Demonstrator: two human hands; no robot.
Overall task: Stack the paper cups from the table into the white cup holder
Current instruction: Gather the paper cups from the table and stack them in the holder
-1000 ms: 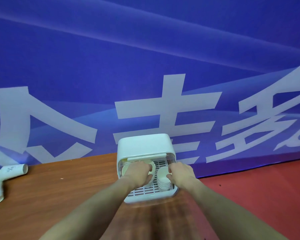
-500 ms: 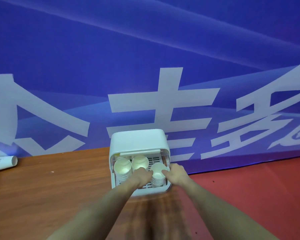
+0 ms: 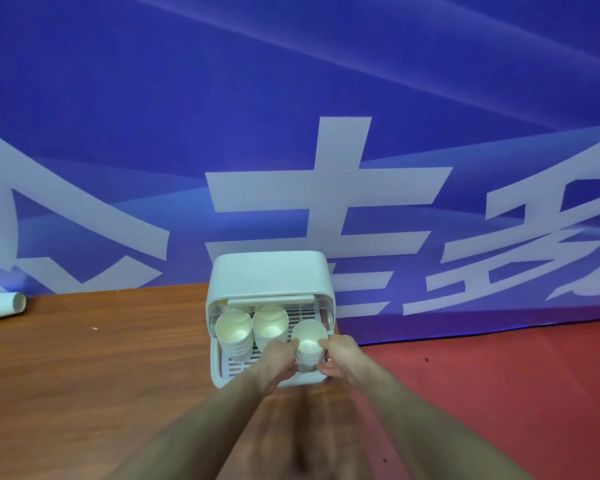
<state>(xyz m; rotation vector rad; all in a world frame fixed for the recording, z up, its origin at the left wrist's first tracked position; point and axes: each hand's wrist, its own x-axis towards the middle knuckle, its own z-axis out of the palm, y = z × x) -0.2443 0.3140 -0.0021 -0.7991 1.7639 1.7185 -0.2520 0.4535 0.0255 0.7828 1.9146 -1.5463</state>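
The white cup holder (image 3: 269,271) stands on the wooden table near its right edge, front open, with a slotted tray inside. Three stacks of paper cups stand upright on the tray: a left stack (image 3: 233,332), a middle stack (image 3: 270,325) and a right stack (image 3: 309,341) at the front right. My left hand (image 3: 278,358) grips the right stack on its left side. My right hand (image 3: 338,355) grips the same stack on its right side, fingers curled round the cup walls.
The wooden table (image 3: 94,375) stretches to the left. A white paper tube (image 3: 0,304) lies at its far left edge. A blue banner with white characters (image 3: 326,185) hangs right behind the holder. Red floor (image 3: 499,375) lies to the right.
My left hand left the left stack and moved right to the front right stack. Both hands now hold that stack. The view shifted slightly, so the holder sits more to the left.
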